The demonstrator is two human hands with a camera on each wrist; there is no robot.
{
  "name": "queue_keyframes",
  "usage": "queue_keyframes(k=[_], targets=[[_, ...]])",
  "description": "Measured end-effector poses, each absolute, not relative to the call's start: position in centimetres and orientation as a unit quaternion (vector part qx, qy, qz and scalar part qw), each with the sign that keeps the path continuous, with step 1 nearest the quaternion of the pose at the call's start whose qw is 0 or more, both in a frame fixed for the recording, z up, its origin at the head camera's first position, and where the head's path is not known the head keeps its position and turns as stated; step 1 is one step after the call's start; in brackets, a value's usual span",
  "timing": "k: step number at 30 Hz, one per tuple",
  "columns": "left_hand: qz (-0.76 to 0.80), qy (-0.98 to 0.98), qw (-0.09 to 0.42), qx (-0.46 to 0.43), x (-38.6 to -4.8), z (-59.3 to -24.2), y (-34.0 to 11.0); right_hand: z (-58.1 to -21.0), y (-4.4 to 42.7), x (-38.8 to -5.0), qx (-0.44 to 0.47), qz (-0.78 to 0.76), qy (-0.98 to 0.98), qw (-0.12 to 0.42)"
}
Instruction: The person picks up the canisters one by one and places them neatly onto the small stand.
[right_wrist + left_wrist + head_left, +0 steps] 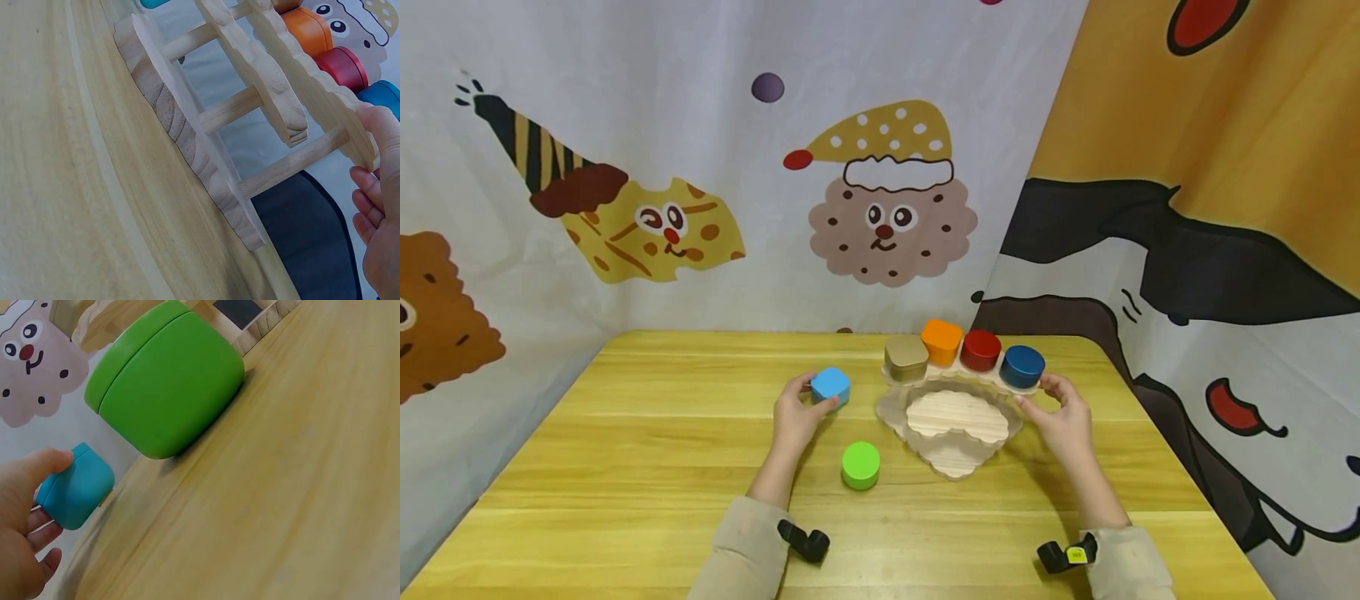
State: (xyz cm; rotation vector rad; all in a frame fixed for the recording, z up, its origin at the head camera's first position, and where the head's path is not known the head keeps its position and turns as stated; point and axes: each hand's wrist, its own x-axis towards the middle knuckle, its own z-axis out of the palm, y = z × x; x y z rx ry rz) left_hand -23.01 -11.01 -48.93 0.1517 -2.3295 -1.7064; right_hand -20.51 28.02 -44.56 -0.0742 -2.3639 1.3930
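Observation:
My left hand [795, 414] pinches a small light-blue lidded tin [831, 387] between thumb and fingers. In the left wrist view this tin [78, 487] is held close to the tabletop; whether it touches cannot be told. A round green lidded tin [861, 465] stands on the table nearer to me. To the right is a tiered wooden stand [955, 462] with scalloped shelves joined by dowels. On its top shelf sit gold [906, 358], orange [942, 342], red [981, 350] and dark-blue [1022, 367] tins. My right hand [1063, 417] grips the right end of that shelf [353, 134].
The wooden table [647, 467] reaches back to a printed cartoon curtain [700, 67]. Black wrist straps [805, 542] sit over both beige sleeves [741, 550]. The stand's base [187, 144] rests on the tabletop.

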Motion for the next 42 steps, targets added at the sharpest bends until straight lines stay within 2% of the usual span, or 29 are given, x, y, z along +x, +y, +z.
queue_keyframes(k=[18,42], targets=[[-0.584,-0.798,0.141,0.045,-22.5,-47.4,-10.7,-44.4,28.0,-20.4,-0.022,0.494,-0.847,0.194],[-0.581,-0.779,0.235,-0.034,-21.1,-42.5,-9.5,-44.7,28.1,-20.5,-0.023,0.502,-0.843,0.193]])
